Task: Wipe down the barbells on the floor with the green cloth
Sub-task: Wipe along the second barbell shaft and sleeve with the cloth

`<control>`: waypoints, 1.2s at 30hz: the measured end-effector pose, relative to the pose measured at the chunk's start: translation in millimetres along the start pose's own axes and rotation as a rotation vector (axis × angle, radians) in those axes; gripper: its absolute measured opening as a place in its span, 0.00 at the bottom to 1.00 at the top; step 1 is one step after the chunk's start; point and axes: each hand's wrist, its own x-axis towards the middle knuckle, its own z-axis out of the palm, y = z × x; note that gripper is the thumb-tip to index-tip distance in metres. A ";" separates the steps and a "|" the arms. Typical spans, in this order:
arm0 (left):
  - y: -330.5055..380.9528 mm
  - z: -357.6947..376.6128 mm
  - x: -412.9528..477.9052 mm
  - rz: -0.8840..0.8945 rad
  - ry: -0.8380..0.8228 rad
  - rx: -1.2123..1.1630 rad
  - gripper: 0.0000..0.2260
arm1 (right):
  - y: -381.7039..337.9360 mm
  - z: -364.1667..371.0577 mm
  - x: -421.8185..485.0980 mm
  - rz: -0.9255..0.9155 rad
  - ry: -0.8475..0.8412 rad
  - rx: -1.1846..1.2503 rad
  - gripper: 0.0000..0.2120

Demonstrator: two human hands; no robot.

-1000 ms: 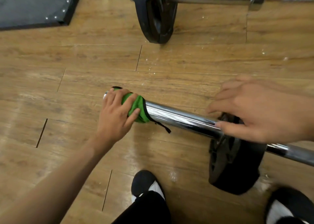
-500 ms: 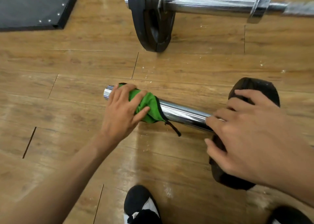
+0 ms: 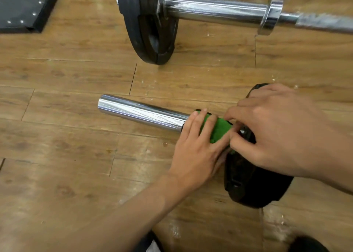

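The near barbell's chrome sleeve (image 3: pixel 137 111) lies on the wood floor, its free end pointing left. My left hand (image 3: pixel 196 148) wraps the green cloth (image 3: pixel 219 128) around the sleeve, right beside the black plate (image 3: pixel 254 190). My right hand (image 3: pixel 277 131) rests on top of that plate, its fingers curled down at the cloth's edge where sleeve meets plate. Whether they pinch the cloth is hidden. A second barbell (image 3: pixel 215 9) with a black plate (image 3: pixel 150 24) lies further away.
A black mat (image 3: pixel 24 7) covers the floor at the top left. My shoes (image 3: pixel 307 245) show at the bottom edge. White specks and dust marks dot the wooden floor (image 3: pixel 66 137).
My left hand has slid the cloth along the sleeve from its free end to the plate. My right hand has stayed on the plate, now meeting the cloth.
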 end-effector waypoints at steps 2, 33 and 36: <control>-17.0 3.2 -0.8 0.066 0.027 0.029 0.25 | 3.3 -1.7 1.5 0.006 0.013 0.014 0.20; 11.5 12.0 -9.2 0.076 0.017 0.033 0.22 | -15.4 16.0 -25.5 0.147 0.203 0.015 0.24; -22.6 1.7 -3.9 0.184 0.038 0.091 0.21 | -12.8 17.8 -26.5 0.155 0.201 0.037 0.24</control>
